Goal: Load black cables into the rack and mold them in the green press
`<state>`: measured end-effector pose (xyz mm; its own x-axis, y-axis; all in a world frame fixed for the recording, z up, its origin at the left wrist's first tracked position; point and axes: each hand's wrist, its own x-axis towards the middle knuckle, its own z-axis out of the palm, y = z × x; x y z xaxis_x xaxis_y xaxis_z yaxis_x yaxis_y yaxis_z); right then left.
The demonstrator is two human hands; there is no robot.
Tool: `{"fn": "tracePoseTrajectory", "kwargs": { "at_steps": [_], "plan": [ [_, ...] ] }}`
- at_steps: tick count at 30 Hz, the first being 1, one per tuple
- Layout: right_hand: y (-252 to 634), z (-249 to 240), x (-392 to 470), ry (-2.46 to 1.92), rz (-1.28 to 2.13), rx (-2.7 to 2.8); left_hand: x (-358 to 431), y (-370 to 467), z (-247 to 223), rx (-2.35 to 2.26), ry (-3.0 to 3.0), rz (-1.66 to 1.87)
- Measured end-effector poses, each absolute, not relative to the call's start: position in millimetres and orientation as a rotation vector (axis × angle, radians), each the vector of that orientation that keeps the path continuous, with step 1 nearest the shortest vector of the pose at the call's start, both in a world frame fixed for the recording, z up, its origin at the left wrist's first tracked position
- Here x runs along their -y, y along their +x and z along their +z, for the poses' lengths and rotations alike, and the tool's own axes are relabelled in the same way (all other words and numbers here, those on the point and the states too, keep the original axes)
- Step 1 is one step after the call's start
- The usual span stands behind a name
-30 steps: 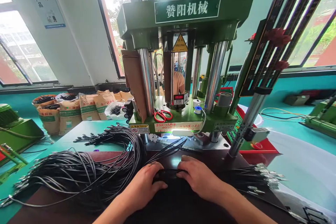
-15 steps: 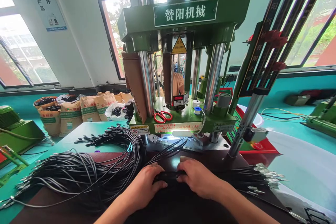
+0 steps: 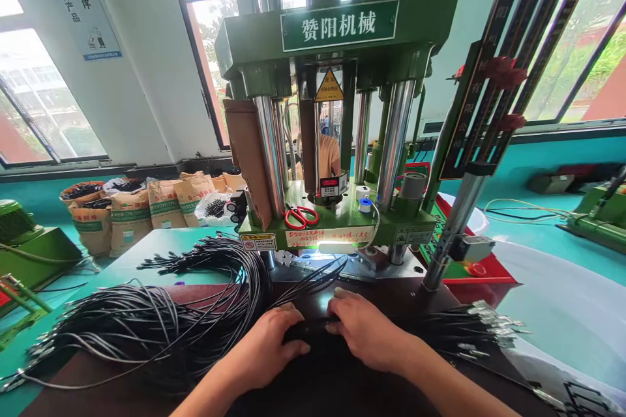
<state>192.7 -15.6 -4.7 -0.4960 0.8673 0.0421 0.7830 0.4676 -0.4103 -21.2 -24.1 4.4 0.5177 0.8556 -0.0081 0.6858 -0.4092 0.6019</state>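
Note:
My left hand [image 3: 267, 346] is curled around a black cable bundle [image 3: 317, 326] just in front of the press. On the same bundle, close to the right, my right hand [image 3: 366, 329] closes with thumb and fingers. Between the two hands only a short dark stretch shows; the dark tabletop makes its lower edge hard to see. To the left spreads a large heap of black cables [image 3: 147, 319], curving toward the press bed. Cable ends with clear-wrapped metallic connectors [image 3: 496, 327] lie right of my right hand.
A green press [image 3: 337, 231] stands straight ahead, with red-handled scissors [image 3: 301, 217] and a small blue-and-white roll [image 3: 364, 206] on its ledge. A slanted metal post [image 3: 452, 234] rises at right beside a red tray [image 3: 499, 273]. Paper sacks [image 3: 127, 212] line the back wall.
The whole view has shifted slightly left. Both hands keep nearly the same grip and place on the black cables.

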Motion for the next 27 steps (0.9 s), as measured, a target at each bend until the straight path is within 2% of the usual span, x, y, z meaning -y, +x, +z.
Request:
{"fn": "tracePoseTrajectory", "kwargs": {
  "at_steps": [18,24,27],
  "plan": [
    [192,3,20,-1.386,0.285,2.507,21,-24,11,-1.237,2.140,0.410],
    [261,-6,22,-1.606,0.130,2.431,17,-30,10,-1.255,1.952,0.389],
    [313,-15,25,-1.748,-0.053,2.396,16,-30,11,-1.240,1.937,0.383]
  ]
}}
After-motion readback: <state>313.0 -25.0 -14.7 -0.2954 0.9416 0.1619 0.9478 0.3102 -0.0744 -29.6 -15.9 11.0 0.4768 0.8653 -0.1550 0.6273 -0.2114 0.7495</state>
